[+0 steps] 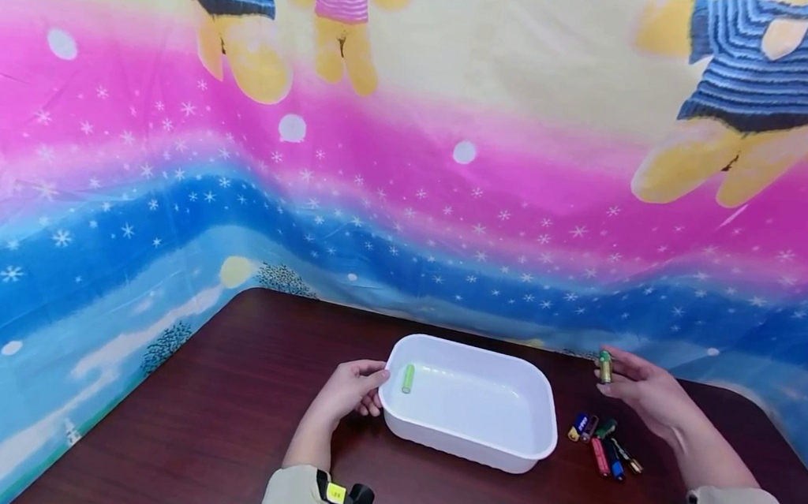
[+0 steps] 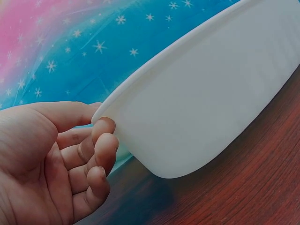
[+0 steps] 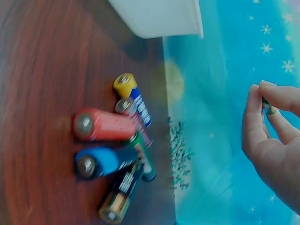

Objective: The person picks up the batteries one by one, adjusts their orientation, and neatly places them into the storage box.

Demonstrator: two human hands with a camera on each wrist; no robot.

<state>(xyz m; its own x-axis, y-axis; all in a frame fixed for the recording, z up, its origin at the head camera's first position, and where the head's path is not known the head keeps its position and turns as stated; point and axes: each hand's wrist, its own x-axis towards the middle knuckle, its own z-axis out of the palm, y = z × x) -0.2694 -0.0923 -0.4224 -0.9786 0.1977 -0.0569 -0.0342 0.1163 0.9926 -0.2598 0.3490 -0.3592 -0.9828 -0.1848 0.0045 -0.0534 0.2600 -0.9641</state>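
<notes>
A white plastic basin (image 1: 467, 439) stands on the dark wooden table, with one light green battery (image 1: 408, 379) lying inside near its left end. My left hand (image 1: 353, 390) pinches the basin's left rim between thumb and fingers; the left wrist view shows the thumb on top and fingertips under the rim (image 2: 140, 70). Raised above the table at the right, my right hand (image 1: 639, 385) pinches a green and gold battery (image 1: 605, 366). In the right wrist view that battery is mostly hidden behind the fingers (image 3: 253, 112).
Below the right hand lies a loose pile of several batteries, among them a red one (image 1: 600, 456), a blue one (image 1: 612, 458) and a yellow-and-blue one (image 1: 578, 427). A patterned cloth (image 1: 403, 268) hangs behind the table (image 1: 221, 404).
</notes>
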